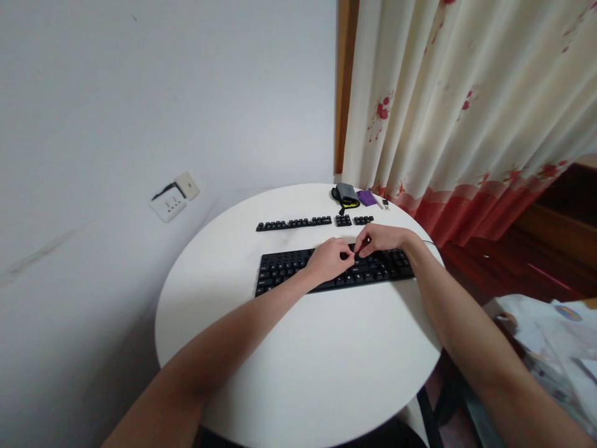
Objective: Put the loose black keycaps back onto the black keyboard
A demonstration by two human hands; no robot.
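A black keyboard (281,266) lies across the white round table (298,348). Over its upper middle part, my left hand (330,258) has its fingers closed in a pinch. Close beside it on the right, my right hand (377,239) is also pinched, its fingertips down at the keys. Both sets of fingertips almost meet; anything small between them is hidden. Behind the keyboard stands a long row of loose black keycaps (295,224). To its right are a small block of keycaps (343,221) and another short group of keycaps (363,220).
At the table's far edge lie a grey pouch (347,195), a purple cloth (366,198) and a small white-and-black item (385,203). A wall socket (168,203) is at left, a flowered curtain (420,124) behind. White bags (545,336) sit low on the right.
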